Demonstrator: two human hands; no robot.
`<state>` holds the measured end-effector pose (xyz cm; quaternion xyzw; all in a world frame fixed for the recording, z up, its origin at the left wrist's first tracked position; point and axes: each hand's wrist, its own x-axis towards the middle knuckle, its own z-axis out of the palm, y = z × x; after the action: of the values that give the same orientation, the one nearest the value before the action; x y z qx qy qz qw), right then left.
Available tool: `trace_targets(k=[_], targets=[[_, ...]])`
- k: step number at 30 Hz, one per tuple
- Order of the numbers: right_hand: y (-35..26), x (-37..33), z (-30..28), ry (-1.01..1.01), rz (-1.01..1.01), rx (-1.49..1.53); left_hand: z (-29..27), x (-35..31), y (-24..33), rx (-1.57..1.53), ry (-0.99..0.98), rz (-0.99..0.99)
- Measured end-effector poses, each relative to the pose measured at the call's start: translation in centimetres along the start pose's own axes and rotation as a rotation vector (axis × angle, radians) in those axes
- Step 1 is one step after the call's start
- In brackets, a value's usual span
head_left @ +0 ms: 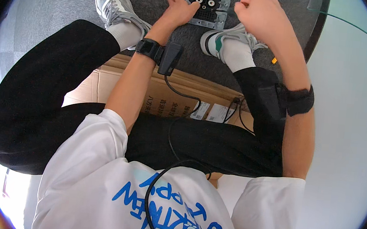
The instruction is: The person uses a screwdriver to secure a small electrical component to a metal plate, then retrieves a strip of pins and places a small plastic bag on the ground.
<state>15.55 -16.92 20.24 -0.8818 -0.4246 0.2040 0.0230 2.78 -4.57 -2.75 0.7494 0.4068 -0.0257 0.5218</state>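
Note:
A grey rectangular frame with a black centre and two round light fittings point(206, 21) lies between my shoes, on the dark carpet. My left hand point(182, 12) grips it by the left edge, thumb resting on the face beside the round fittings. At the frame's right side, my right hand point(260, 16) is closed, knuckles up. A thin dark line runs from the frame toward its fingers; whatever they hold is hidden.
White-grey shoes point(114, 8) stand either side of the frame. A cardboard box point(167, 96) lies beneath my legs. Black cables point(171, 131) trail from the strapped-on wrist device point(170, 59). A small orange piece point(274, 60) sits by the right shoe, and a glass edge point(351, 22) is at right.

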Motion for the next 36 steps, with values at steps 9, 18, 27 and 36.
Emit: trace_targets(k=[9,18,27,36], targets=[[-2.6,1.1,-2.2,-0.263,0.372,0.335,-4.6,-0.5,3.8,0.508,0.177,0.505],[-5.0,-0.7,-0.4,0.204,0.143,0.045,-3.6,-4.0,8.7,-0.086,-0.247,1.003],[-0.1,-3.4,0.4,0.325,-0.597,0.284,-4.1,-4.7,9.0,0.029,-0.023,0.859],[0.6,-2.8,-0.5,0.433,-0.627,0.173,-4.0,-5.1,8.3,-0.064,-0.09,0.712]])
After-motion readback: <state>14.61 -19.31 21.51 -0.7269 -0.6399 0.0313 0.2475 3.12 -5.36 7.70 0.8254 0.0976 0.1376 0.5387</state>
